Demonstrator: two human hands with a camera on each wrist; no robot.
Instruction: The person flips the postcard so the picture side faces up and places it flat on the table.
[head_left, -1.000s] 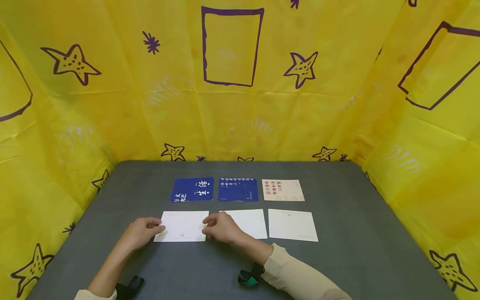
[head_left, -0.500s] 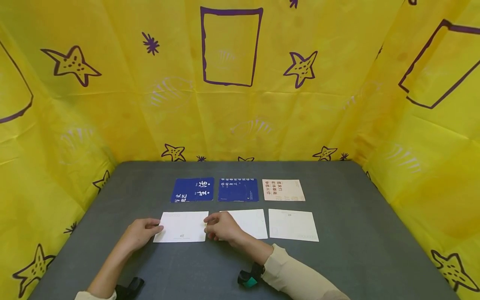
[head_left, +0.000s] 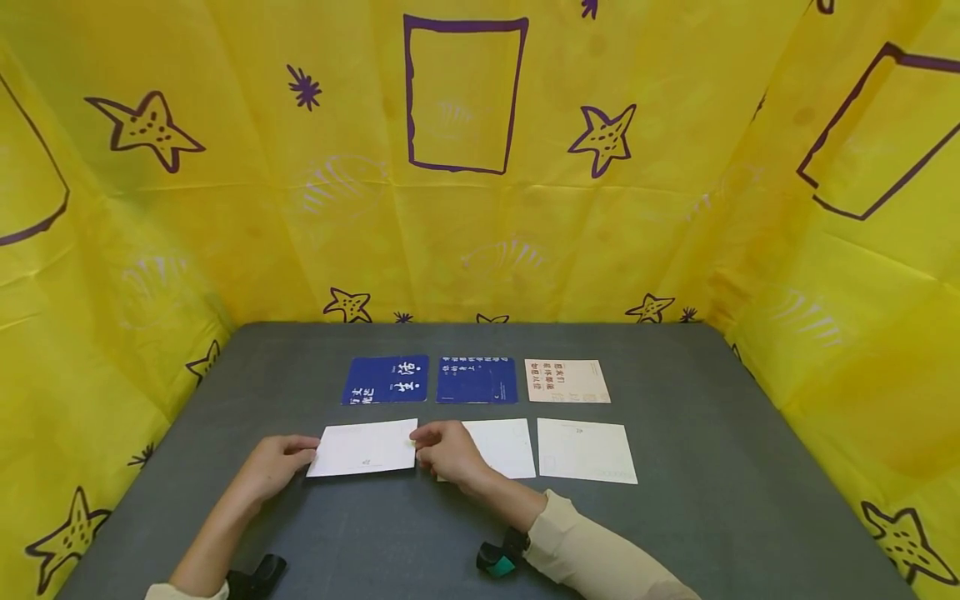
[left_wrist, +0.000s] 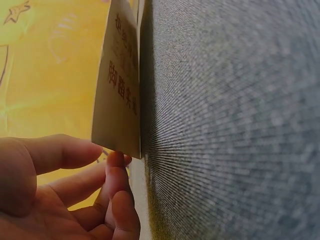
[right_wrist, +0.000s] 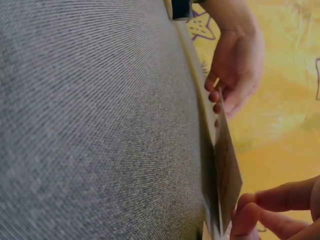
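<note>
A white postcard (head_left: 362, 447) is held by its two short ends, its near edge raised off the table and its face tilted. My left hand (head_left: 276, 468) pinches the left end between thumb and fingers. At the right end, my right hand (head_left: 450, 454) pinches the edge with thumb and fingertips. Reddish printed characters show on the underside of the postcard (left_wrist: 117, 90) in the left wrist view. A second white postcard (head_left: 504, 446) lies flat, partly hidden behind my right hand. To its right is a third, cream-white postcard (head_left: 587, 450), also flat.
Behind the white postcards lie a blue postcard (head_left: 386, 379), another blue postcard (head_left: 477, 380) and a beige postcard (head_left: 567, 381) in a row. All rest on the dark grey table (head_left: 720, 500). Yellow patterned cloth (head_left: 480, 225) surrounds the table's back and sides.
The near edge of the left white postcard has risen off the table, with both hands at its ends. The other postcards have stayed where they were.
</note>
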